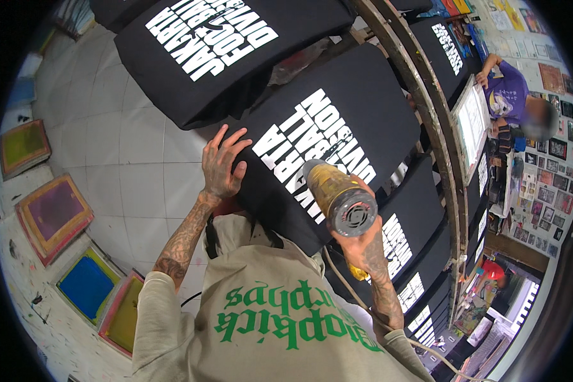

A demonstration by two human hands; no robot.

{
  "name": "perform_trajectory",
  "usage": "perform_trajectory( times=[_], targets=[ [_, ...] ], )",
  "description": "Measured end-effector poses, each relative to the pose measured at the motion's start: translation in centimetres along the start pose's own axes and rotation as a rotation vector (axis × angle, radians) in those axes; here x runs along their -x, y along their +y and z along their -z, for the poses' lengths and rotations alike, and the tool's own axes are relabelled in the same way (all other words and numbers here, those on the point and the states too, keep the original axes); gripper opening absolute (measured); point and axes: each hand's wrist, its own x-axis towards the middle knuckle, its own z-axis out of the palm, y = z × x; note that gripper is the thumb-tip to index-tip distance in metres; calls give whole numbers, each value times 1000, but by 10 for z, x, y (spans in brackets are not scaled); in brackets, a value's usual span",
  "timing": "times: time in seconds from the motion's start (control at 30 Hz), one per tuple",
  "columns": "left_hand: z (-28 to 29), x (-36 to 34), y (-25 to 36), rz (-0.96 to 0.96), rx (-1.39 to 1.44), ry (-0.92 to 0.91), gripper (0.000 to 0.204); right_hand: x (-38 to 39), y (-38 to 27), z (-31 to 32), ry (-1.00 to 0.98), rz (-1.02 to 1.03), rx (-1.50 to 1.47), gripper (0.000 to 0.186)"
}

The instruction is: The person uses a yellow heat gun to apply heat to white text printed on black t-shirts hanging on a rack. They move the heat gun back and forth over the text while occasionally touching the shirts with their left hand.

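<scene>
My right hand point(361, 247) is wrapped round a worn yellow and grey heat gun point(333, 191). The heat gun's nozzle points at the white print on a black T-shirt point(375, 83), which lies stretched flat in front of me. My left hand point(221, 167) is at the shirt's left edge with its fingers spread and nothing in them. Whether its fingertips press on the cloth, I cannot tell. A cord point(344, 280) runs down from near my right hand. The heat gun hides part of the white print.
Another printed black shirt point(318, 19) lies beyond, and several more run down the right side. Long rails point(436, 121) separate these from a far row. There, a person in purple point(506, 89) handles a framed screen point(470, 127). Coloured screens point(54, 213) lean at the left wall.
</scene>
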Motion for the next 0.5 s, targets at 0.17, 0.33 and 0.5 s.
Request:
perform_trajectory(
  times=[0.17, 0.33, 0.5],
  targets=[
    [1, -1, 1, 4, 29, 1, 45, 6, -1, -1, -145, 8, 5, 89],
    [-1, 0, 1, -18, 2, 31, 43, -1, -7, -3, -14, -52, -55, 85],
    [-1, 1, -1, -21, -12, 15, 44, -5, -17, -9, -60, 40, 16, 86]
  ],
)
